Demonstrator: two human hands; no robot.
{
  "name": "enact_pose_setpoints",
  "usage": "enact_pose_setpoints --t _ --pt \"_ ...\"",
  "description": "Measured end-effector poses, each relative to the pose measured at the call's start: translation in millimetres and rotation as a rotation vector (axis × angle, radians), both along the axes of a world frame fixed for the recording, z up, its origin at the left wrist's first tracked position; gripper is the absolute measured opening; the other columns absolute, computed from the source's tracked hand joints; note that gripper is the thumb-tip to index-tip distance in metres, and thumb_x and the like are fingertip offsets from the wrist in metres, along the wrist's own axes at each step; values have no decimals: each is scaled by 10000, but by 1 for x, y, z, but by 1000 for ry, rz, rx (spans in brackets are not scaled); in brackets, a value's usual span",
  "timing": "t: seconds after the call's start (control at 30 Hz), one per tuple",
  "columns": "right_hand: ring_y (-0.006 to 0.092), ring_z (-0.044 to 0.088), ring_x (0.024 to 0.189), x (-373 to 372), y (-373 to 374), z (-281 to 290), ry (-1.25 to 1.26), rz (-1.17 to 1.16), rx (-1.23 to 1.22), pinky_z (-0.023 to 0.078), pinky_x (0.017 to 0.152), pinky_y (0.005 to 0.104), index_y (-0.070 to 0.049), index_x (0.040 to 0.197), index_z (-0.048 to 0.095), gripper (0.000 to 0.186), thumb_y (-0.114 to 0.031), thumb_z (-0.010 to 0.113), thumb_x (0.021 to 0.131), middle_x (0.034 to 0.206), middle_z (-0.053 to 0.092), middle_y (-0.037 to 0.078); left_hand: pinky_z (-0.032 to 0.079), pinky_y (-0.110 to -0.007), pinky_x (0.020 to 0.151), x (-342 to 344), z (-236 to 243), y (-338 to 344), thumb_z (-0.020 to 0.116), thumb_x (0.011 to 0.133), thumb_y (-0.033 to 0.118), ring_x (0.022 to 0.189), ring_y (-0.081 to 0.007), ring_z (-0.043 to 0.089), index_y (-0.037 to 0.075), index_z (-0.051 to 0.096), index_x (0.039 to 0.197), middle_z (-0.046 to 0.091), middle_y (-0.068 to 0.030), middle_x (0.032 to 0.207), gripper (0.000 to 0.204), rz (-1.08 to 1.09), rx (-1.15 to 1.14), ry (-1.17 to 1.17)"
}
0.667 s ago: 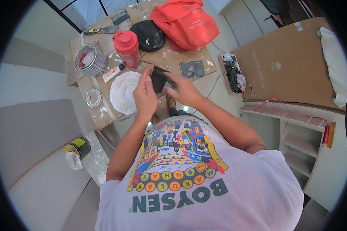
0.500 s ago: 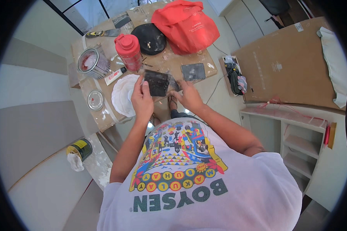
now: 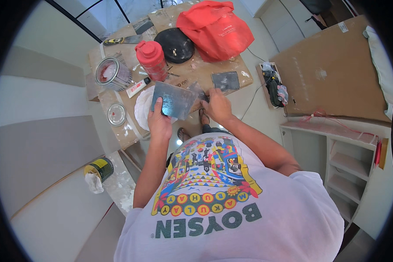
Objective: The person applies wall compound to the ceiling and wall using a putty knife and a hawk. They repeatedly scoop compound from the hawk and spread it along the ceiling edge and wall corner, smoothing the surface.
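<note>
Standing over a paper-covered work surface (image 3: 131, 131) at upper centre of the frame, a person gripped a flat grey metal plate (image 3: 174, 99). At far left sat a yellow-labelled tin with a white rag (image 3: 98, 170); further right, an open silver paint can (image 3: 112, 72), its round lid (image 3: 116, 114) and a red lidded jar (image 3: 151, 59). The left hand (image 3: 159, 123) closed on the plate's lower edge, thumb on top. The right hand (image 3: 216, 105) closed around a dark scraper (image 3: 199, 92) touching the plate. A red bag (image 3: 216, 27) lay beyond.
</note>
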State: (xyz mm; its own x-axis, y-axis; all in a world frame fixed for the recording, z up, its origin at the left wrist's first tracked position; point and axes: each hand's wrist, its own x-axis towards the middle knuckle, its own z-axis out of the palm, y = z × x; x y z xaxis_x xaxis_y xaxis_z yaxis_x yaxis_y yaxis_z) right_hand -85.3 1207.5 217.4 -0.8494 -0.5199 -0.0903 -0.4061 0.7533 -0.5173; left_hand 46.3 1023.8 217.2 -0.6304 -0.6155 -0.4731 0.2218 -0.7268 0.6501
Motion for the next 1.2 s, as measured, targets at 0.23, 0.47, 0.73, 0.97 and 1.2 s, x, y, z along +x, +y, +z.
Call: enact_pose_setpoints --t 0.23,0.47,0.73,0.97,1.2 --pt "444 681 1031 -5 -3 -1 -57 24 47 558 869 531 -29 1138 653 376 -245 796 865 1122 658 217 558 -339 722 2 0 -4 672 1054 408 854 -194 693 106 688 1200 724 -50 1006 336 -140 439 22" --pt "429 687 1008 1 0 2 104 -4 -81 567 847 526 -42 1133 714 322 -227 793 881 1118 648 205 346 -241 401 2 -18 0 717 1001 499 486 -99 473 97 633 961 534 30 654 413 -329 775 130" --pt "431 689 1026 -12 -4 3 53 17 -59 571 850 511 -43 1076 708 324 -261 826 868 1141 637 198 370 -271 425 2 -39 3 516 1074 281 481 -121 453 12 613 1133 502 18 653 291 -539 919 384" --pt "422 723 938 -23 -8 3 -137 64 -54 570 825 514 -26 1089 678 325 -224 808 866 981 722 222 396 -303 453 -6 -40 5 493 1071 284 513 -148 472 -18 620 1199 508 -11 668 352 -623 972 450" --pt "397 721 847 -7 10 58 -204 103 -516 578 769 449 -2 1179 688 317 -138 761 903 907 726 195 378 -299 420 -16 -36 5 491 1074 290 468 -148 452 11 627 1048 492 -4 633 311 -564 885 338"
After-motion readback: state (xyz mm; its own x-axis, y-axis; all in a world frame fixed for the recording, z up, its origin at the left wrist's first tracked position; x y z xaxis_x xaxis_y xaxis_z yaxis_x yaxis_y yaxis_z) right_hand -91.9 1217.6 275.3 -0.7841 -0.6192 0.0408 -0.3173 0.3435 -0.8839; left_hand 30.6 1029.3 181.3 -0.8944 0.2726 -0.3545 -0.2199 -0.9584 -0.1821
